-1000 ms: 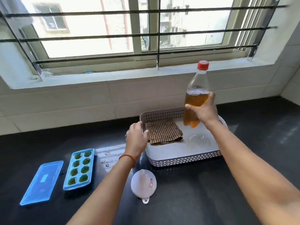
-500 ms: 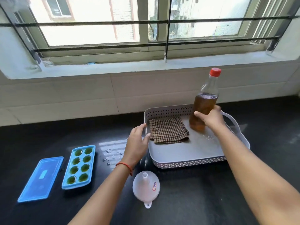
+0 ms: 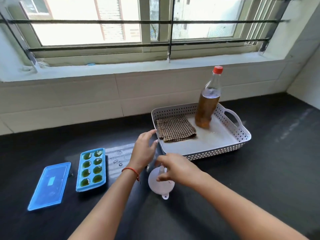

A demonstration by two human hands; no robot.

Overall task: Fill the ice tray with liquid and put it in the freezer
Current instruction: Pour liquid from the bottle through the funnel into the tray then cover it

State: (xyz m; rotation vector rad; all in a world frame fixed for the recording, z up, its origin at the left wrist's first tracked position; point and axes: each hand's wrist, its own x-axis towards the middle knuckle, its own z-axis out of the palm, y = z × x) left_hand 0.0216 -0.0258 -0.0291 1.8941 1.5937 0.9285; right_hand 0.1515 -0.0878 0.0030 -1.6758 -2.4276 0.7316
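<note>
The ice tray [image 3: 91,169] sits on the dark tabletop [image 3: 259,170], its eight cells filled with green liquid, its blue lid [image 3: 49,186] just beside it. The right hand [image 3: 176,168] pinches the spout of the upturned white funnel [image 3: 160,183]; the left hand [image 3: 144,151] is open, fingertips at the basket [image 3: 242,134] rim. Carrying a tray this full uncovered would likely slop liquid; a dripping funnel could add to the droplets [image 3: 119,160] nearby.

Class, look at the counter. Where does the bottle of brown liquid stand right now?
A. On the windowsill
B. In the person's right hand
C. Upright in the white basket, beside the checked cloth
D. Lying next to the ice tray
C: the bottle stands upright in the white basket, right of the checked cloth, with no hand on it.
</note>
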